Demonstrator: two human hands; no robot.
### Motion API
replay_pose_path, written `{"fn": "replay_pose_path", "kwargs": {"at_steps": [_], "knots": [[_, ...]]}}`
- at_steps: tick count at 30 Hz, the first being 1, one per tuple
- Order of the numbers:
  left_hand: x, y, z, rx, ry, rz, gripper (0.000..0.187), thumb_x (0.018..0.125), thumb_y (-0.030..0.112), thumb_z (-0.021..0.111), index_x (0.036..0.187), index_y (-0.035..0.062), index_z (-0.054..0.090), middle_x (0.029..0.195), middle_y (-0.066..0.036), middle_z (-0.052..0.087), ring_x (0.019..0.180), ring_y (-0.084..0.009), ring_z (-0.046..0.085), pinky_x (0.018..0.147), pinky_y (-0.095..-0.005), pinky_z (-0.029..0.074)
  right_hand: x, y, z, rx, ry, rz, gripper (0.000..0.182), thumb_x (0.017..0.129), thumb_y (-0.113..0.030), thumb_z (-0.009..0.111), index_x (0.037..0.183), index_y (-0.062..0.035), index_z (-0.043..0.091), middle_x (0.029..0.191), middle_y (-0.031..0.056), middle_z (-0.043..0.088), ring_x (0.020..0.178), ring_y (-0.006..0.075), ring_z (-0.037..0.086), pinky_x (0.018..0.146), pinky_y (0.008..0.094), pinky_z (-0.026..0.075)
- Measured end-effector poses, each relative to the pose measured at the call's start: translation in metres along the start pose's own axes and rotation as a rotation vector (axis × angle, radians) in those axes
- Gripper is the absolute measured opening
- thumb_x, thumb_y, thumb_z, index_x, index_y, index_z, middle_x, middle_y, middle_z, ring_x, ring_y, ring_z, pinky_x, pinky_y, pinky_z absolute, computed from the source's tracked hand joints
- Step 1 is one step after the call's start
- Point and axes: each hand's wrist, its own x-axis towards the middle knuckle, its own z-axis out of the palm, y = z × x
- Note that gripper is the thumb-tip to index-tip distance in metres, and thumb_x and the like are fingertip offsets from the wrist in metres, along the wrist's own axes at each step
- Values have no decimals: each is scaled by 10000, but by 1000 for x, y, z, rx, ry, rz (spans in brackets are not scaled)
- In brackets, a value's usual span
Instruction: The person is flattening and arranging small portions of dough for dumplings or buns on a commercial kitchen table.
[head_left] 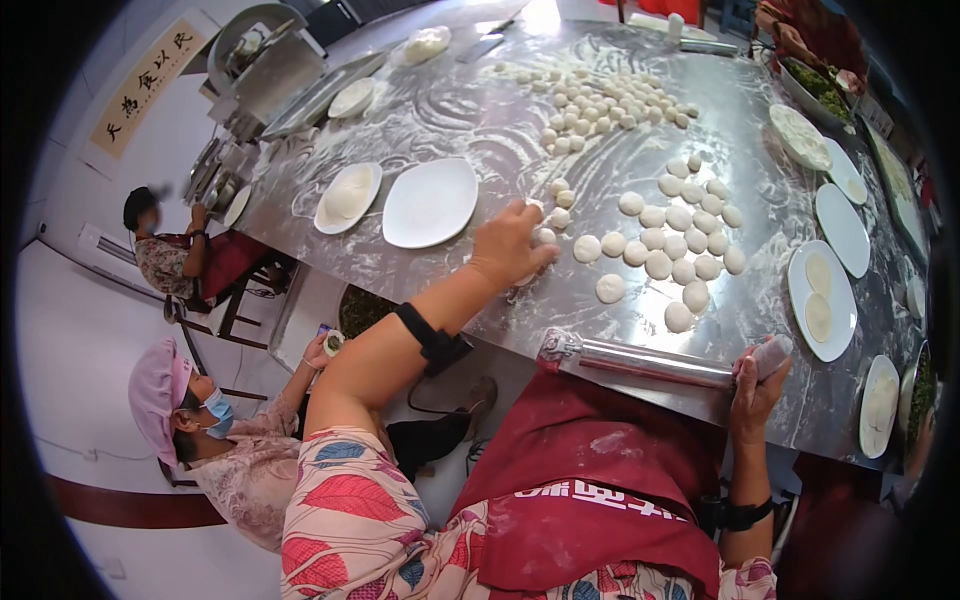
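My left hand (512, 243) is on the floury steel table, its fingers curled down over a small dough piece (543, 237). Part of that dough is hidden under the fingers. Just beyond it lie a few small dough balls (561, 199). My right hand (757, 393) is wrapped round one handle of a metal rolling pin (655, 362), which lies along the table's near edge. Between my hands and farther in, several flattened dough rounds (676, 240) sit in a loose group.
A heap of dough pieces (610, 108) lies at the back. An empty white plate (430, 204) and a plate of wrappers (347, 198) stand left; another plate with wrappers (822, 300) is right. A masked co-worker (215, 430) sits at lower left, holding a filled wrapper (333, 343).
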Motion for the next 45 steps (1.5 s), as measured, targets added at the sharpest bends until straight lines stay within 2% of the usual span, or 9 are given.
{"fn": "replay_pose_path", "kwargs": {"at_steps": [9, 15, 18, 24, 27, 30, 36, 42, 45], "knots": [[-6, -18, -6, -128, -36, -21, 272, 735, 194, 717, 932, 28, 631, 842, -120, 584, 749, -264, 609, 686, -362, 493, 0, 0, 0, 19, -16, -13, 418, 958, -185, 544, 1260, 36, 358, 859, 77, 544, 685, 115, 523, 629, 231, 441], [-57, -41, -50, -147, -340, -134, 265, 772, 176, 684, 994, 39, 636, 857, -110, 581, 739, -230, 593, 695, -334, 485, 0, 5, -1, 41, -20, -14, 404, 961, -171, 533, 1263, 29, 355, 863, 78, 537, 688, 109, 505, 632, 230, 431], [-68, -48, -45, -228, -307, -101, 305, 812, 228, 675, 1023, 17, 610, 877, -132, 575, 775, -250, 583, 715, -357, 479, 0, 7, -3, 40, -32, -20, 413, 966, -197, 527, 1274, 17, 354, 866, 68, 531, 687, 103, 500, 623, 224, 421], [-49, -45, -20, 44, 149, 19, 745, 860, 509, 574, 1311, -52, 385, 1308, -284, 428, 1233, -425, 402, 1019, -488, 332, 0, 7, -1, 41, -18, -34, 456, 969, -264, 532, 1294, -2, 349, 870, 52, 524, 685, 98, 494, 609, 217, 408], [-50, -32, -3, 236, -20, 39, 954, 862, 642, 461, 1424, -81, 194, 1483, -307, 181, 1391, -434, 175, 1115, -528, 153, 1, 8, -1, 35, -9, -32, 470, 964, -280, 542, 1291, 0, 353, 871, 55, 525, 686, 100, 498, 612, 223, 414], [-53, -37, 22, 224, -91, -65, 1032, 831, 687, 461, 1437, -85, 140, 1488, -323, 137, 1398, -447, 139, 1098, -594, 112, 0, 7, 0, 29, 9, 2, 482, 957, -297, 551, 1285, 0, 359, 875, 59, 528, 685, 102, 504, 612, 228, 419], [-53, -41, 20, 94, -75, -58, 964, 852, 625, 495, 1418, -91, 184, 1471, -326, 191, 1386, -443, 180, 1130, -488, 148, 3, 4, 1, 28, -16, -19, 469, 958, -290, 552, 1274, -1, 360, 887, 68, 529, 688, 104, 511, 593, 223, 421], [-78, -18, 28, -215, 24, -258, 740, 892, 365, 579, 1383, -92, 264, 1442, -308, 267, 1365, -413, 258, 1135, -421, 207, -2, 5, -1, 46, -17, 30, 454, 961, -257, 550, 1274, 7, 353, 889, 65, 526, 695, 104, 511, 612, 218, 424], [-60, 8, 35, -679, -91, -235, 671, 919, 343, 538, 1389, -62, 284, 1437, -296, 284, 1356, -401, 284, 1133, -411, 218, 2, 3, 0, 58, -22, 35, 451, 963, -249, 546, 1278, 9, 350, 888, 63, 525, 690, 104, 505, 623, 219, 424]]}}
